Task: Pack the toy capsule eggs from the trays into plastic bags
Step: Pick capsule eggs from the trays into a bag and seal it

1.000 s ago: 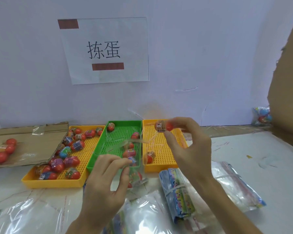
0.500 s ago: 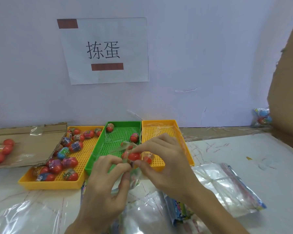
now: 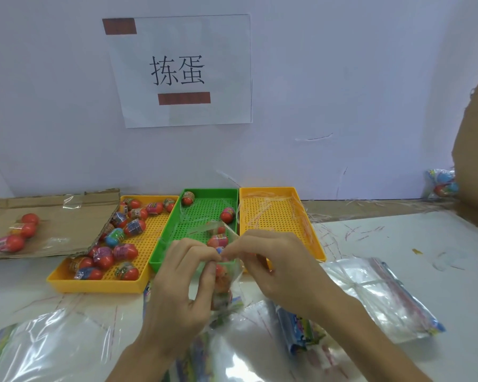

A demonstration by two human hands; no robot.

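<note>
I see both hands meeting at the near middle of the surface (image 3: 398, 238), just in front of the green tray (image 3: 209, 191). The left hand (image 3: 174, 296) and the right hand (image 3: 284, 274) each pinch the top edge of a small clear plastic bag (image 3: 226, 293) with curled fingers, the fingertips almost touching above its mouth. The bag hangs between them. I make out red capsule eggs inside it, though I cannot count them through the crinkled film. Behind the bag, the green tray holds a few loose eggs (image 3: 226, 215): two toward its far end and others partly hidden by the bag. The left yellow tray (image 3: 94, 286) carries a scattered pile of eggs (image 3: 134, 227). The right yellow tray (image 3: 276, 216) shows only thin plastic strips. Three eggs (image 3: 25, 230) lie on a cardboard sheet (image 3: 66, 216) at far left. Flat bags (image 3: 375, 293) lie stacked at right, near the right wrist, and more clear film (image 3: 53, 346) covers the near left. A paper sign (image 3: 182, 70) hangs on the far wall.
</note>
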